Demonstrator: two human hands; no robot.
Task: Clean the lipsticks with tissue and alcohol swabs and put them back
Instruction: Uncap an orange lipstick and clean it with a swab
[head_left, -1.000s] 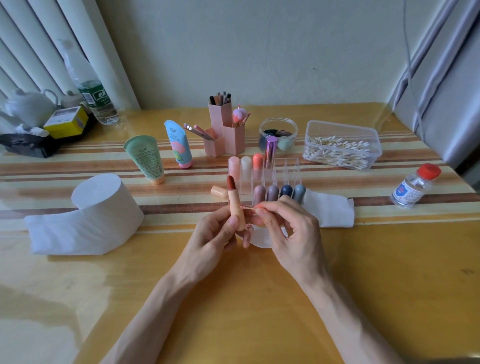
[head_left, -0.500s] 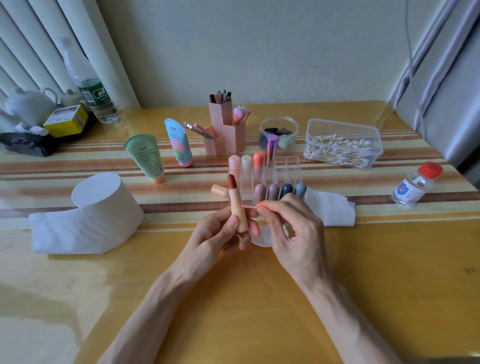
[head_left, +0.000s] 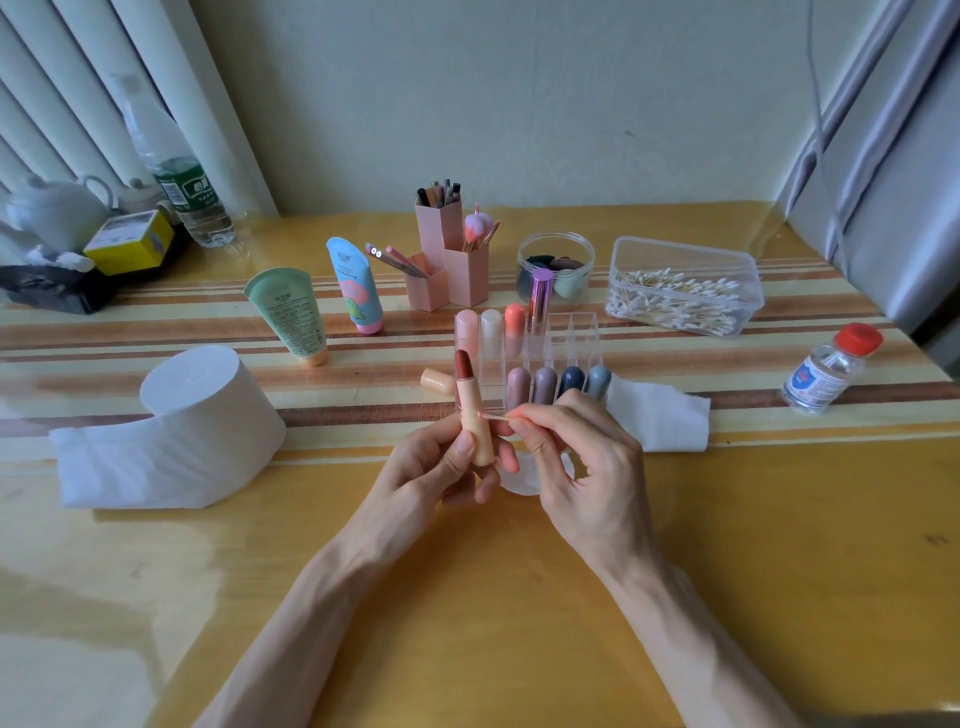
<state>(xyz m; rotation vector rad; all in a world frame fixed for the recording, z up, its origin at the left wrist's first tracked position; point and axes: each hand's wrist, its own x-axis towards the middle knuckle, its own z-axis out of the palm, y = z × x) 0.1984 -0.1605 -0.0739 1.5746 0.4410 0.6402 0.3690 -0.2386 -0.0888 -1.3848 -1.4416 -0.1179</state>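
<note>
Lipstick (head_left: 471, 415) stands upright in the left hand (head_left: 431, 470), the thumb in front and the curled fingers behind gripping its peach case, the dark red bullet bare at the top; the right hand (head_left: 582, 467) pinches a cotton swab (head_left: 497, 416) between thumb and forefinger, the stick lying level and pointing left; its tip seems to touch the case just below the bullet, though it is too small to be sure. Both hands hover over the table (head_left: 727, 545), just in front of a clear organiser (head_left: 574, 338); its back row holds pink, white and coral capped lipsticks and a metallic purple one; its front row holds four more in mauve, grey-purple, dark blue and grey-blue. A peach cap (head_left: 437, 382) lies on its side just left of the organiser; a tissue sheet (head_left: 662, 418) lies flat just right of the right hand, and a white scrap shows beneath the fingers. A tissue roll (head_left: 202, 405) sits well to the left with its loose end trailing; a clear box of swabs (head_left: 680, 291) stands behind and right of the organiser; an alcohol bottle (head_left: 826, 371) with a red cap stands near the right edge. Behind the organiser are a pink brush holder (head_left: 447, 260) and two tubes, green (head_left: 293, 312) and blue (head_left: 356, 293).
</note>
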